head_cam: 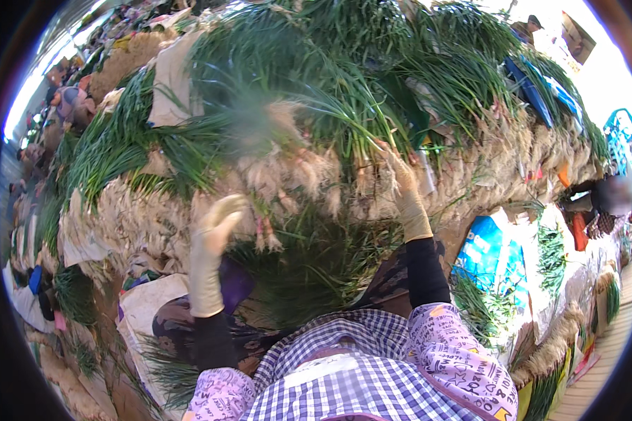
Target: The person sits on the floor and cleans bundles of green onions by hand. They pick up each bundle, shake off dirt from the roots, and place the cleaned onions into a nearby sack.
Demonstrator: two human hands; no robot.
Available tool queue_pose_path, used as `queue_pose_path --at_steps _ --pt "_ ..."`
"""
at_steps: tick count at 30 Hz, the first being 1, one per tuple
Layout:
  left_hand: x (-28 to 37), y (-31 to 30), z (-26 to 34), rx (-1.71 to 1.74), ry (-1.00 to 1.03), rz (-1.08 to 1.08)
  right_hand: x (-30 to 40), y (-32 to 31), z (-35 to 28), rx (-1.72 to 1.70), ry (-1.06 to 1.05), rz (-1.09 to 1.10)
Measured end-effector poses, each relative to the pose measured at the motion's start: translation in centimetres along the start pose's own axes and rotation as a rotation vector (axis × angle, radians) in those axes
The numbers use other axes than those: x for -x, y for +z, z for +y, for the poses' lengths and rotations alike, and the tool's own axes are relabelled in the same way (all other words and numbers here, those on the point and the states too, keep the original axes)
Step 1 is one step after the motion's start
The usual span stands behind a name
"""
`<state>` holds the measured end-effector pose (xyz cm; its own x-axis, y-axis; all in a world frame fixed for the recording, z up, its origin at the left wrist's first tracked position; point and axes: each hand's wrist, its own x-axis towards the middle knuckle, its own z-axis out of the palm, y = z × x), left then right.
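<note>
My right hand (402, 179), in a pale rubber glove, pinches a few green onion stalks (371, 138) at the front of a long heap. Their green leaves run up and away over the pile. My left hand (217, 226), gloved the same way, hovers apart in front of the heap with its fingers curved and nothing visible in it. Between my hands, pale stringy roots (305, 173) hang along the heap's edge. A small onion with a reddish base (263, 231) dangles below them. A blurry smear hides part of the leaves.
Loose green leaves (310, 268) lie before my lap. On the right are a blue printed sack (487, 258) and more onion bundles (550, 252). A pale sack (174, 79) lies on the heap. Other people are at the far right and far left.
</note>
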<state>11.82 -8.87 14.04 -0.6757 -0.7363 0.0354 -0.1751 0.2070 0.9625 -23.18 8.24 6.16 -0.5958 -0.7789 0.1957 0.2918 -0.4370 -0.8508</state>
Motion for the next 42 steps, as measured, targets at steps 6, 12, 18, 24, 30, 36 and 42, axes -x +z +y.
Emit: queue_pose_path --at_steps 6,12,18,24,30,36,42 --pt "-9.6 19.7 -3.6 0.512 -0.273 -0.434 1.4 -3.8 0.4 0.735 0.412 0.110" --pt "-12.1 25.5 -9.7 0.654 -0.475 -0.322 5.0 -2.5 0.8 0.671 0.521 0.089" --pt "-9.4 23.1 -8.6 0.551 -0.487 -0.154 4.8 -5.5 -0.5 0.274 0.298 0.278" --pt "-9.4 22.5 -4.4 0.572 -0.379 -0.173 4.1 -1.3 2.2 0.728 0.499 0.063" --pt "-11.7 15.7 -4.4 0.841 -0.385 -0.122 0.9 1.8 12.3 0.983 0.309 0.225" --pt "-10.8 14.6 -5.7 0.785 -0.339 -0.124 0.8 2.2 10.8 0.146 0.585 0.248" --pt "-11.7 14.2 -1.0 0.648 -0.301 -0.107 -1.9 3.5 2.0 0.504 0.527 0.000"
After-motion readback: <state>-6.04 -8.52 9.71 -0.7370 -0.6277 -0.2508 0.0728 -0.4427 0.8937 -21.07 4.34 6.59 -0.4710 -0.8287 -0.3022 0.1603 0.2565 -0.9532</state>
